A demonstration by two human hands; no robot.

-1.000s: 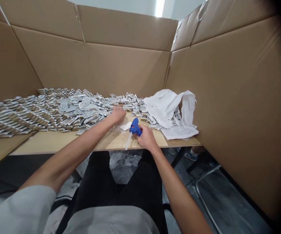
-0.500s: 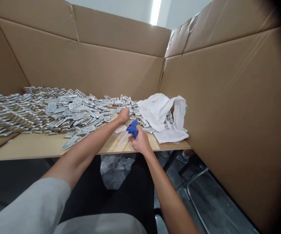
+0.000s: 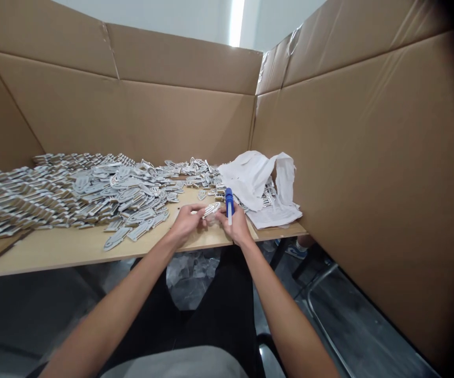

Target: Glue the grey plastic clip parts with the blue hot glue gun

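A small pale flat piece with cut-out slots (image 3: 211,209) is pinched in the fingers of my left hand (image 3: 187,222), just over the front of the table. My right hand (image 3: 238,226) is wrapped round a blue glue gun (image 3: 229,196), with a translucent glue stick (image 3: 230,216) showing at its end towards me. The fingertips of my right hand are close to the slotted piece; whether they touch it I cannot tell. Similar grey-white pieces (image 3: 120,184) lie heaped behind and to the left of my hands.
Stacked rows of pieces (image 3: 18,202) fill the left of the wooden table (image 3: 69,247). Crumpled white paper (image 3: 246,176) covers part of the heap at right. Tall cardboard walls (image 3: 183,115) enclose the back and right. Clear plastic (image 3: 193,278) lies below, between my legs.
My left hand has come back from the heap towards me and now holds a slotted piece. My right hand has turned the glue gun, so the glue stick points towards me.
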